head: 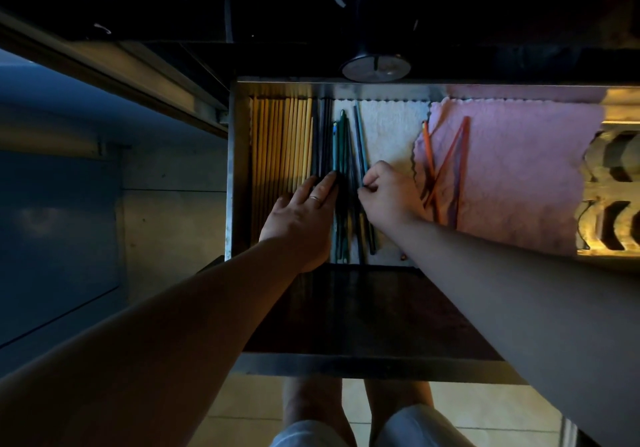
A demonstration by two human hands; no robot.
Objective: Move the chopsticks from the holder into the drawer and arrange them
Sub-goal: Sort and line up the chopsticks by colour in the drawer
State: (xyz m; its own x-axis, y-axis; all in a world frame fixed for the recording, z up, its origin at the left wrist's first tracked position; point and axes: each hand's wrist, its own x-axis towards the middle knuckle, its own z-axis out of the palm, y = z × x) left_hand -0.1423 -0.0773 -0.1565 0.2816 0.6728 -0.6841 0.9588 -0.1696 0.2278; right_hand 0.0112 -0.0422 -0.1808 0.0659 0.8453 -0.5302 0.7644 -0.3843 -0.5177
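The metal drawer [235, 169] is pulled out below me. Several yellow wooden chopsticks [277, 141] lie side by side along its left wall. Beside them lie dark and green chopsticks [341, 141] on a white cloth [391, 135]. My left hand [301, 214] rests flat, fingers spread, on the dark chopsticks. My right hand [388, 193] pinches a dark blue chopstick [360, 138] that leans slightly away from the green ones. Three orange chopsticks [446, 166] lie crossed on a pink cloth [519, 169]. The holder is not clearly visible.
A round-based black object [375, 65] stands on the dark counter just behind the drawer. The drawer's dark front panel [363, 311] is nearest me. At the drawer's right end lies a patterned yellowish surface [609, 187]. My legs and tiled floor [485, 408] show below.
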